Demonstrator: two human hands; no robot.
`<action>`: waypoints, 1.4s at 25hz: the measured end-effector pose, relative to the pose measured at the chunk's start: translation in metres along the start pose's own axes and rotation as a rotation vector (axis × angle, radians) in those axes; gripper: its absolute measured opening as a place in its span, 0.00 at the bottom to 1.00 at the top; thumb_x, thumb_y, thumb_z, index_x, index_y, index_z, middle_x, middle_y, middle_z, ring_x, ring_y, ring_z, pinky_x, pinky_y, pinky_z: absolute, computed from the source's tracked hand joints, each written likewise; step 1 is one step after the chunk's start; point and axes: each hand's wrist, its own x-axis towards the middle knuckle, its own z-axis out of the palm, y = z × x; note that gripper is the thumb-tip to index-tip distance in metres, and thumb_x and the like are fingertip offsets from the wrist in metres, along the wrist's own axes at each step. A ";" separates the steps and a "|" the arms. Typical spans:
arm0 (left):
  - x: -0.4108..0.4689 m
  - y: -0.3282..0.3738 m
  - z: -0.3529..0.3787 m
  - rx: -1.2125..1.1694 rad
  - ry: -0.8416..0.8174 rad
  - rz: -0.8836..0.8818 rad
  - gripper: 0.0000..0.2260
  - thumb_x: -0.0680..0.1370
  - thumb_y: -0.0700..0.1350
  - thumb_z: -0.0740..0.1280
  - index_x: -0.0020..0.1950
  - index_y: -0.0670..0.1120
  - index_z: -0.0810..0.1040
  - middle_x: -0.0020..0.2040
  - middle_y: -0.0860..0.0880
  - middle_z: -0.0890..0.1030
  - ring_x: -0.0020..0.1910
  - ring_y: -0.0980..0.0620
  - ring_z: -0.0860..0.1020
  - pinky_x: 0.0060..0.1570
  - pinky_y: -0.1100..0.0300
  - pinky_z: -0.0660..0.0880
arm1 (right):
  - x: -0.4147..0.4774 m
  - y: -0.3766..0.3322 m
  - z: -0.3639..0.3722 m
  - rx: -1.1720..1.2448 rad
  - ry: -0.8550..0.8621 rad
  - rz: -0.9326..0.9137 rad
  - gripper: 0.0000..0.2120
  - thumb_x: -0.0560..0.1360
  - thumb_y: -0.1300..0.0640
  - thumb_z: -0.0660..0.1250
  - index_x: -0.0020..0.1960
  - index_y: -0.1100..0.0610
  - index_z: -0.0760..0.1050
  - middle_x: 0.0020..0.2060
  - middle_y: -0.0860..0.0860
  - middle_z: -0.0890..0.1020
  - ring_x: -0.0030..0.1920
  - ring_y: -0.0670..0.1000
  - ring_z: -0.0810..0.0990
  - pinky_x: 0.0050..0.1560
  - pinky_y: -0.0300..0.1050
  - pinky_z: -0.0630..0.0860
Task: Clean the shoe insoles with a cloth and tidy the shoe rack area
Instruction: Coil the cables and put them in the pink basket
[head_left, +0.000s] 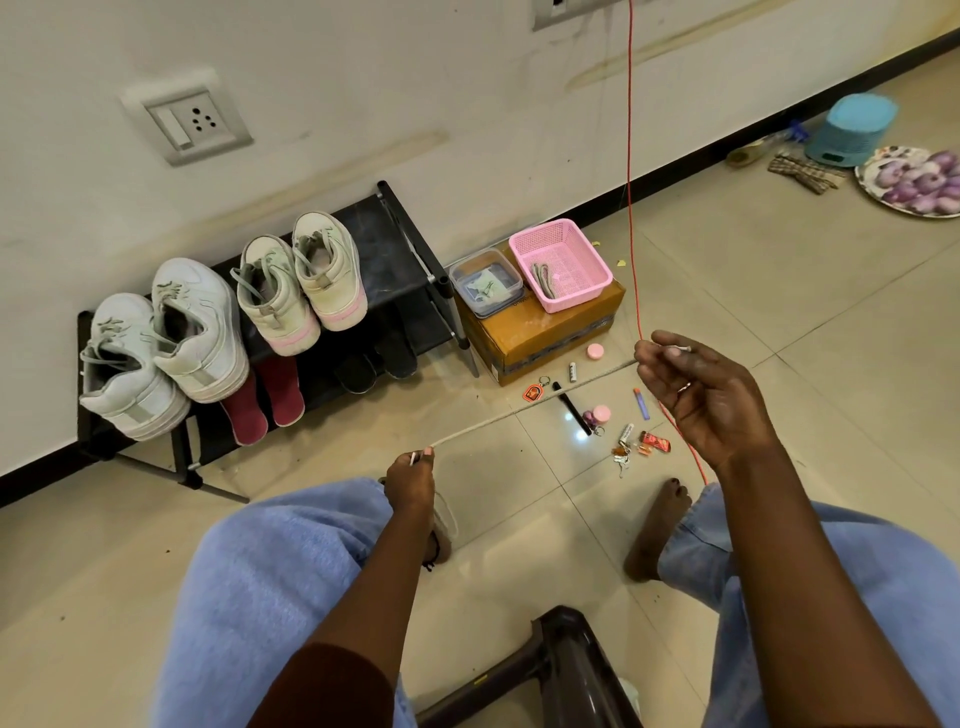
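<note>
A pale shoelace (530, 404) is stretched taut between my two hands above the floor. My left hand (410, 480) pinches its lower end near my knee. My right hand (701, 395) pinches the upper end, palm turned up. A black shoe rack (395, 244) stands against the wall with two pairs of white sneakers (171, 338) (301, 283) on top. Two red insoles (265, 405) and dark sandals (374, 358) sit on its lower shelf. No cloth is in view.
A cardboard box (540, 332) beside the rack carries a pink basket (561, 265) and a clear lidded container (485, 280). Small items, keys and tubes (613, 415) are scattered on the tiles. A red cord (629, 156) hangs down. A dark stool (566, 670) stands between my legs.
</note>
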 end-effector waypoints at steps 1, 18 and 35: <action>0.000 0.001 0.001 -0.007 -0.007 -0.015 0.14 0.80 0.49 0.61 0.57 0.40 0.76 0.45 0.39 0.79 0.44 0.42 0.75 0.47 0.54 0.72 | -0.001 0.001 0.002 -0.170 0.019 -0.041 0.09 0.76 0.66 0.59 0.52 0.64 0.77 0.36 0.54 0.83 0.38 0.49 0.81 0.41 0.41 0.79; -0.084 0.070 0.019 -0.580 -0.602 0.208 0.11 0.82 0.40 0.55 0.47 0.44 0.77 0.46 0.47 0.78 0.46 0.52 0.76 0.49 0.57 0.74 | -0.015 0.076 0.064 -0.794 0.006 -0.140 0.05 0.69 0.65 0.71 0.43 0.57 0.79 0.37 0.53 0.83 0.40 0.51 0.83 0.45 0.45 0.79; -0.091 0.084 0.004 -0.456 -0.704 0.264 0.06 0.75 0.35 0.67 0.45 0.44 0.82 0.38 0.50 0.84 0.38 0.54 0.80 0.40 0.64 0.77 | -0.017 0.071 0.063 -0.577 -0.006 -0.030 0.06 0.70 0.70 0.68 0.41 0.61 0.74 0.35 0.54 0.80 0.36 0.48 0.79 0.37 0.36 0.78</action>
